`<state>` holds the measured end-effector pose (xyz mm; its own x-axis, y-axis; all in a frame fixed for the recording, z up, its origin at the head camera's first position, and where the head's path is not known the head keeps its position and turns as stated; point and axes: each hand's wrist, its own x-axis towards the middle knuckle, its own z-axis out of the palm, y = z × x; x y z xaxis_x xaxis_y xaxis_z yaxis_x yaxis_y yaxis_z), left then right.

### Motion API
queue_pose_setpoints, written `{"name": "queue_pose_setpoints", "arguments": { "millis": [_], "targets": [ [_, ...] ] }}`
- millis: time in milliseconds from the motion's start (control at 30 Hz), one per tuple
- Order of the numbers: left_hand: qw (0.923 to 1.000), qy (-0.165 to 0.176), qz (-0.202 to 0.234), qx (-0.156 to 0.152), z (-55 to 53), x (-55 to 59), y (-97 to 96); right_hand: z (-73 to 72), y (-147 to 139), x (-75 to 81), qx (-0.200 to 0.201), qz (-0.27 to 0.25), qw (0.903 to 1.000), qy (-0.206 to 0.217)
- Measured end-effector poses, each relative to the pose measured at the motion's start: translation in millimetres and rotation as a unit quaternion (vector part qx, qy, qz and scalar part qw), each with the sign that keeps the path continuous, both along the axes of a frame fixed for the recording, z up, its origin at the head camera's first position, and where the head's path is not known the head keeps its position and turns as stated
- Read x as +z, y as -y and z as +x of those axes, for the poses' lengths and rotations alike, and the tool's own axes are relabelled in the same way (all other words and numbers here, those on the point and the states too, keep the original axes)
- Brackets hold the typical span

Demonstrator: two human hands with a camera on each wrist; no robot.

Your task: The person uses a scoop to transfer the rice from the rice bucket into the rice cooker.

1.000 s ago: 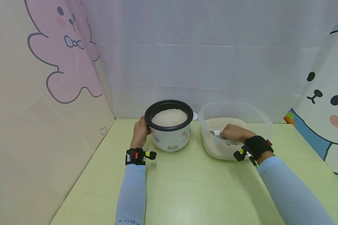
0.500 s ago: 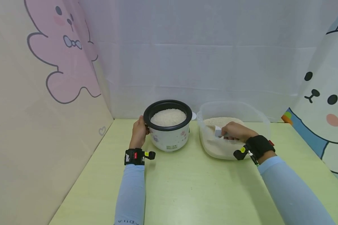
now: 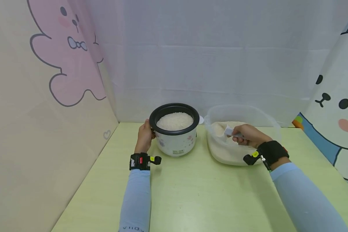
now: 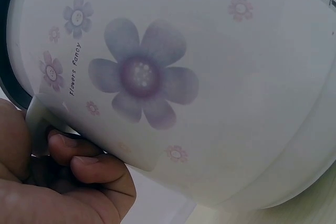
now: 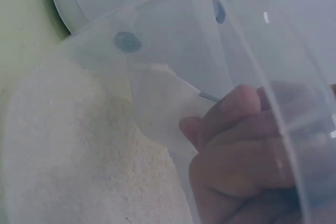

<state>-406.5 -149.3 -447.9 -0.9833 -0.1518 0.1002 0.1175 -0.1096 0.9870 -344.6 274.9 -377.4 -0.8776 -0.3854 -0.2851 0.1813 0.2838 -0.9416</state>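
A white rice cooker [image 3: 177, 146] with printed flowers and a black rim stands upright, with white rice [image 3: 175, 121] heaped inside. My left hand [image 3: 144, 137] grips its side handle [image 4: 39, 124], fingers curled under it in the left wrist view. Right of the cooker sits a translucent plastic bin [image 3: 249, 111] partly filled with rice [image 5: 63, 145]. Inside the bin, my right hand [image 3: 249, 135] holds a white scoop [image 3: 228, 130] by its handle. The scoop [image 5: 157, 98] tilts toward the cooker side. Its contents blend with the pale rice around it.
Both things stand at the back of the pale green table [image 3: 177, 199], close to a white curtain [image 3: 177, 64]. A cartoon-printed panel [image 3: 75, 64] closes off the left side. Another cartoon print [image 3: 333, 96] hangs at the right. A white tab [image 3: 201, 120] sticks out between cooker and bin.
My right hand has risen slightly and shifted right, bringing the scoop up from lower in the bin's rice. The left hand and the cooker stay in place.
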Motion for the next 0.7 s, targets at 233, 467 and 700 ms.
{"name": "queue_pose_setpoints", "arguments": {
  "millis": [233,467,700],
  "targets": [
    [1.0000,-0.002,-0.002,-0.002,-1.6,-1.7,0.3,0.1,-1.7,0.0,-0.035,-0.121,0.9910,0.047],
    [1.0000,0.003,-0.003,0.002,-1.2,0.0,0.2,0.3,-5.3,0.0,-0.061,-0.192,0.9787,0.040],
    [1.0000,0.003,0.007,-0.004,-0.5,0.1,1.5,4.3,-5.5,3.6,-0.101,-0.274,0.9542,0.066]
  ]
}}
